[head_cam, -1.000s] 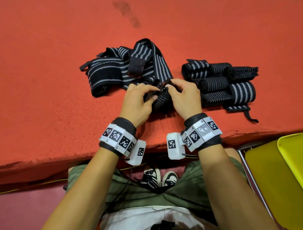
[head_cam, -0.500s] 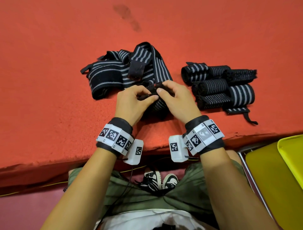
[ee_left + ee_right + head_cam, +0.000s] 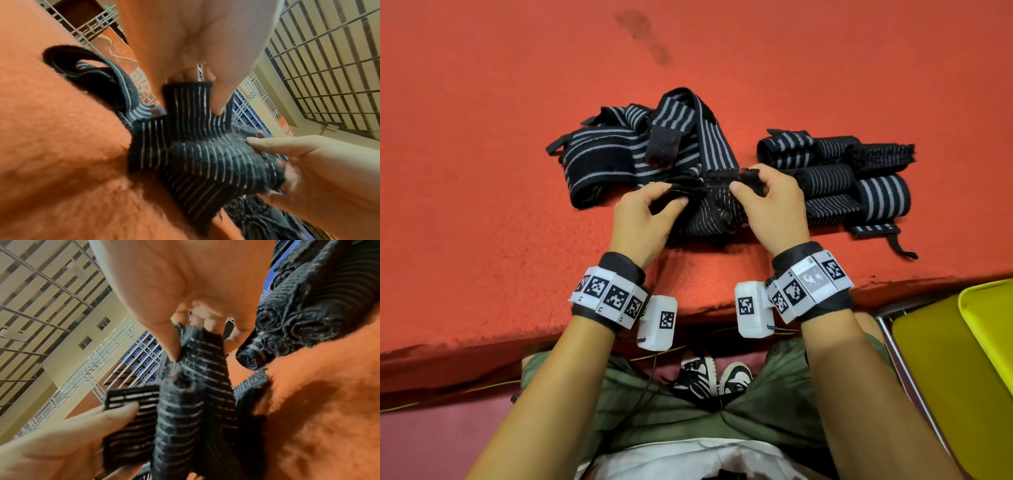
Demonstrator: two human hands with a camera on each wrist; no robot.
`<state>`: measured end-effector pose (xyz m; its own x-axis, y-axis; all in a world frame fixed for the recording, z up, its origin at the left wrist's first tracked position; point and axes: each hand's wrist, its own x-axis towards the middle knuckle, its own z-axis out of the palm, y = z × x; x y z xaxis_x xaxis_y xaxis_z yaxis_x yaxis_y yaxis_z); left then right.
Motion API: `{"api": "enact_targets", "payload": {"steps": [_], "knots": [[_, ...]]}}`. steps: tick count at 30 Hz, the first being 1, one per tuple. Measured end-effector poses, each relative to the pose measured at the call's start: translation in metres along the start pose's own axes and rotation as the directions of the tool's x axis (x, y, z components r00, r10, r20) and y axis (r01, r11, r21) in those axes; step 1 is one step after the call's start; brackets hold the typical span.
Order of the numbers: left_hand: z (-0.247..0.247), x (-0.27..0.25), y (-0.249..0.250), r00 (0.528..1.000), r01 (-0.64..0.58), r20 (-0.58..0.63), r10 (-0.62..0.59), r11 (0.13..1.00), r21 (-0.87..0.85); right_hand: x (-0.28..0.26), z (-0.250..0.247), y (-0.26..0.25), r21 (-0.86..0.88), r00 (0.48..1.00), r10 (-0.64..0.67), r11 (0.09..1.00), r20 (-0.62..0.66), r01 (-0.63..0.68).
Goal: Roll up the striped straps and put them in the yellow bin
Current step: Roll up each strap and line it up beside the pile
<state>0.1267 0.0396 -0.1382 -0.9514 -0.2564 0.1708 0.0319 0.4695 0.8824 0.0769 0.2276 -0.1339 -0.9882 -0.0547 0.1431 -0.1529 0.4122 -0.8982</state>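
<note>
Left hand [image 3: 643, 219] and right hand [image 3: 774, 205] each pinch an end of one strap [image 3: 709, 209], thumbs against fingers, on the red mat [image 3: 482, 205]. Soft, light, likely stretchy; grip the edges. Bin [image 3: 979, 342] sits right.

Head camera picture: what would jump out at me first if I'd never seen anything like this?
Probably the two hands at the centre: the left hand and right hand both pinch a dark striped strap over a bright orange-red carpeted surface. Behind them lies a loose heap of unrolled straps, with a tidy cluster of rolled straps to its right. A yellow bin peeks in at the lower right edge.
</note>
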Motion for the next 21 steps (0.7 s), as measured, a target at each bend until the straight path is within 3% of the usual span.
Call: {"api": "enact_targets", "payload": {"steps": [8, 11, 21], "knots": [[0.002, 0.003, 0.021, 0.988, -0.102, 0.102, 0.113, 0.988, -0.112, 0.000, 0.003, -0.013, 0.045, 1.000, -0.020, 0.999, -0.008, 0.020], [-0.001, 0.008, 0.019, 0.992, -0.105, 0.063, 0.108, 0.993, -0.049, 0.002, 0.003, -0.015, 0.065, 1.000, -0.019, 0.998, 0.018, 0.018], [-0.004, 0.009, 0.022, 0.986, -0.161, 0.010, 0.164, 0.978, -0.132, -0.003, 0.007, -0.019, 0.273, 0.994, -0.004, 0.962, 0.109, -0.026]]}}
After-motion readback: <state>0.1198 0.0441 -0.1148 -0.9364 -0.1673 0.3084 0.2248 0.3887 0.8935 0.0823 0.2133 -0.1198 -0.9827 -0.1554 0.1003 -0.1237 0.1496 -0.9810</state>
